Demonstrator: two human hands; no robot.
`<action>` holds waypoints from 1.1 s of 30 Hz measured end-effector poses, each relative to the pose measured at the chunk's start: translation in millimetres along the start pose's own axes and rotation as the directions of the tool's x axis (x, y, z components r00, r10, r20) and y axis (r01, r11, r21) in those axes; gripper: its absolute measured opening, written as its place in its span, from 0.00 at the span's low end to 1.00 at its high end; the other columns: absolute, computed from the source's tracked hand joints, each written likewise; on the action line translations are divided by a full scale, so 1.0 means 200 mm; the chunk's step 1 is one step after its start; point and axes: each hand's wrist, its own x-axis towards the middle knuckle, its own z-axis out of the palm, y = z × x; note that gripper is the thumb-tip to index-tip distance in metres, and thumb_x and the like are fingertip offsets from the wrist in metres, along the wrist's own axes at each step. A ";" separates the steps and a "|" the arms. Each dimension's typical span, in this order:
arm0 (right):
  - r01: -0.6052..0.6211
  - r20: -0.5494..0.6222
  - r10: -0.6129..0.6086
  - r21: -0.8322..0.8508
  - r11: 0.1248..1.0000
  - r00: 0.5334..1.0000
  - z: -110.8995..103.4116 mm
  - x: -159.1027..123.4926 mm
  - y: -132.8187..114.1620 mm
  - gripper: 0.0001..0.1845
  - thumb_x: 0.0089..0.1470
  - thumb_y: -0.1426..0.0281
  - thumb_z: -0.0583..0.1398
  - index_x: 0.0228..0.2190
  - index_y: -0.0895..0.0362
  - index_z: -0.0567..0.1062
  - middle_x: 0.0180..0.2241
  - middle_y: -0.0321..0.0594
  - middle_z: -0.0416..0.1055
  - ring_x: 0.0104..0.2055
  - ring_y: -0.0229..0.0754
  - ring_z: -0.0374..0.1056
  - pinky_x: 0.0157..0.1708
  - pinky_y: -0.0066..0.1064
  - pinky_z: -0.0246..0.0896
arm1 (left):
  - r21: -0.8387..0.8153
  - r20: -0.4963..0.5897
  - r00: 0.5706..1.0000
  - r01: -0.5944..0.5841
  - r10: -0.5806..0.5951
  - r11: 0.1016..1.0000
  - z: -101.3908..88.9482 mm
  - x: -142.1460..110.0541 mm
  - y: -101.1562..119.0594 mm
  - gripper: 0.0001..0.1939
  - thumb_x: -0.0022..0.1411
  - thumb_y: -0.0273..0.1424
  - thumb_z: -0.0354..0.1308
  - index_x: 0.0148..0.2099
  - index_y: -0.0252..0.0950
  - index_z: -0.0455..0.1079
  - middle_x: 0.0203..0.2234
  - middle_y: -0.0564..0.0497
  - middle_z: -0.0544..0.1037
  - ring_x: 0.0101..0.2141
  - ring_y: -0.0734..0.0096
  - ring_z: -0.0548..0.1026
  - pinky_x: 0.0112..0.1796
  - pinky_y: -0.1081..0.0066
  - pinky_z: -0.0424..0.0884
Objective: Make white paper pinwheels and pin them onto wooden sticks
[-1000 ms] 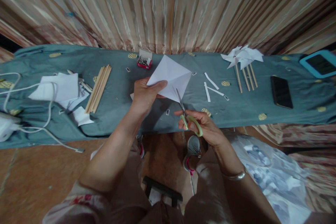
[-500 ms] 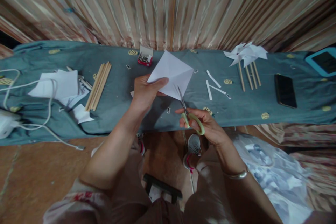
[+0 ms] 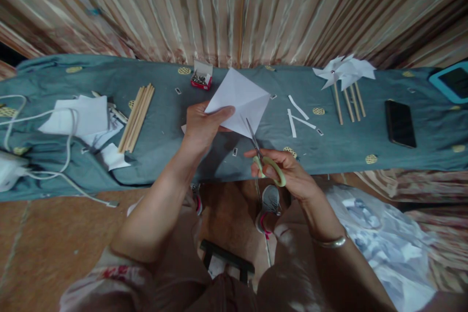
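A square sheet of white paper (image 3: 243, 92) with crossing fold creases is held above the table by its left corner. My left hand (image 3: 206, 119) pinches it, thumb on top and fingers underneath. Pale green-handled scissors (image 3: 272, 169) are in my right hand (image 3: 290, 173), fingers through the loops. Their blades reach over the paper's lower corner, pointing toward its centre. Strips of white paper (image 3: 291, 122) lie right of the sheet. Behind it stands a small open red box (image 3: 201, 78) of metal pins.
Wooden sticks (image 3: 136, 119), stacked paper (image 3: 86, 117) and a white cable (image 3: 69, 156) lie to the left. Paper pinwheels (image 3: 345, 72) on sticks, a black phone (image 3: 400, 124) and a blue-framed device (image 3: 451, 83) are at right. A plastic bag (image 3: 383, 243) of paper scraps sits below the table.
The view has shifted slightly, so the table sits a little higher in the picture. Both hands keep nearly the same pose, with the scissors still at the paper's lower corner.
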 end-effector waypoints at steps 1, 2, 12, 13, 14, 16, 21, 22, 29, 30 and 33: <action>-0.002 -0.001 0.002 0.002 1.000 1.000 0.00 0.00 0.00 0.31 0.42 0.49 0.71 0.42 0.58 0.80 0.27 0.35 0.71 0.29 0.35 0.64 0.33 0.31 0.62 | -0.002 0.004 1.000 -0.005 0.005 1.000 0.00 0.00 0.00 0.09 0.46 0.32 0.69 0.32 0.34 0.77 0.29 0.47 0.82 0.34 0.56 0.81 0.29 0.65 0.79; -0.001 -0.002 0.002 0.004 1.000 1.000 0.00 0.00 0.00 0.31 0.42 0.49 0.71 0.42 0.58 0.80 0.27 0.35 0.71 0.29 0.35 0.64 0.33 0.31 0.62 | -0.003 0.006 1.000 -0.008 0.008 1.000 0.00 0.00 0.00 0.09 0.46 0.32 0.69 0.32 0.34 0.77 0.28 0.47 0.82 0.33 0.56 0.81 0.29 0.65 0.79; -0.021 -0.016 0.021 0.014 1.000 1.000 0.00 0.00 0.01 0.30 0.41 0.51 0.72 0.41 0.58 0.80 0.25 0.34 0.71 0.26 0.33 0.61 0.28 0.28 0.60 | -0.019 0.008 1.000 -0.009 0.009 1.000 0.00 0.00 0.00 0.10 0.44 0.32 0.70 0.31 0.35 0.77 0.27 0.49 0.81 0.29 0.61 0.80 0.25 0.70 0.77; -0.023 -0.017 0.023 0.010 1.000 1.000 0.00 0.00 0.01 0.29 0.41 0.52 0.72 0.41 0.58 0.80 0.25 0.34 0.71 0.26 0.32 0.62 0.28 0.27 0.60 | -0.021 0.009 1.000 -0.009 0.009 1.000 0.00 0.00 0.00 0.10 0.44 0.32 0.70 0.31 0.35 0.77 0.27 0.49 0.81 0.29 0.61 0.81 0.26 0.70 0.77; -0.024 -0.018 0.024 0.005 1.000 1.000 0.00 0.00 0.01 0.29 0.41 0.52 0.72 0.41 0.58 0.80 0.25 0.33 0.71 0.26 0.32 0.62 0.28 0.27 0.60 | -0.023 0.010 1.000 -0.013 0.013 1.000 0.00 0.00 0.00 0.10 0.44 0.32 0.70 0.31 0.35 0.77 0.27 0.49 0.81 0.30 0.61 0.81 0.26 0.69 0.77; -0.030 -0.019 0.030 -0.008 1.000 0.999 0.00 0.01 0.01 0.28 0.42 0.53 0.72 0.41 0.58 0.81 0.24 0.33 0.70 0.26 0.32 0.62 0.27 0.26 0.61 | -0.024 0.008 1.000 -0.024 0.024 0.999 -0.01 0.00 -0.01 0.11 0.43 0.32 0.70 0.31 0.35 0.77 0.27 0.49 0.81 0.30 0.60 0.81 0.27 0.68 0.78; -0.064 -0.043 0.064 -0.001 0.998 0.997 0.00 0.00 0.01 0.28 0.41 0.54 0.73 0.41 0.57 0.81 0.23 0.31 0.68 0.24 0.30 0.60 0.24 0.25 0.59 | -0.010 0.007 1.000 -0.023 0.023 1.000 -0.01 0.01 -0.02 0.12 0.43 0.33 0.70 0.32 0.34 0.77 0.28 0.48 0.82 0.33 0.57 0.81 0.28 0.67 0.79; -0.070 -0.044 0.070 0.008 0.998 0.997 0.00 0.00 0.01 0.27 0.41 0.54 0.73 0.40 0.57 0.81 0.23 0.31 0.68 0.24 0.30 0.60 0.24 0.25 0.59 | -0.009 0.006 1.000 -0.023 0.023 1.000 -0.01 0.01 -0.02 0.13 0.43 0.33 0.70 0.32 0.34 0.77 0.28 0.48 0.82 0.33 0.57 0.81 0.28 0.67 0.79; -0.088 -0.060 0.090 0.043 0.995 0.994 0.01 0.01 0.01 0.26 0.39 0.55 0.74 0.39 0.57 0.81 0.22 0.30 0.68 0.23 0.29 0.61 0.23 0.24 0.59 | -0.012 0.009 0.999 -0.031 0.031 0.999 -0.01 0.01 -0.01 0.11 0.44 0.33 0.70 0.32 0.35 0.78 0.28 0.48 0.82 0.31 0.59 0.81 0.25 0.69 0.77; -0.088 -0.062 0.090 0.044 0.995 0.994 0.01 0.01 0.01 0.26 0.39 0.55 0.74 0.38 0.57 0.81 0.21 0.30 0.68 0.22 0.30 0.61 0.23 0.24 0.59 | -0.009 0.010 0.999 -0.032 0.032 0.999 -0.01 0.01 -0.01 0.11 0.44 0.33 0.70 0.32 0.35 0.78 0.28 0.48 0.82 0.30 0.59 0.81 0.25 0.69 0.77; -0.084 -0.059 0.086 0.038 0.996 0.995 0.01 0.01 0.01 0.26 0.40 0.55 0.73 0.39 0.56 0.81 0.22 0.30 0.69 0.22 0.30 0.62 0.24 0.25 0.60 | -0.005 0.011 0.999 -0.032 0.032 0.999 -0.01 0.01 -0.02 0.11 0.44 0.34 0.70 0.32 0.36 0.78 0.28 0.48 0.82 0.31 0.58 0.81 0.25 0.68 0.78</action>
